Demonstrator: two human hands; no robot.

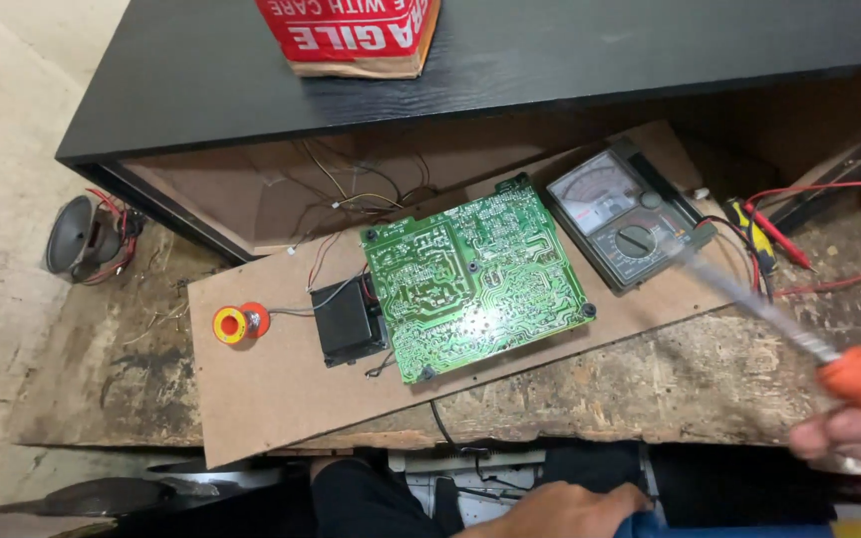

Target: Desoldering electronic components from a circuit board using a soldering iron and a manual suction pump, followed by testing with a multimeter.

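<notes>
Bench: rough wooden top, brown board on it, black cabinet behind.
Circuit board: mid-board, meter beside.
Right hand: curled around orange-handled tool, blurred.
Left hand: low, grip unclear.
Floor: pale concrete, speaker left.

A small speaker lay off the board's left edge. A red carton stood on the black cabinet behind. A solder spool sat near the board's left edge.

Free room and obstacles on the worktop.
Bare brown hardboard sheet left of the green circuit board is open; a black transformer block, grey analogue meter and overhanging black cabinet top hem the board in.
</notes>
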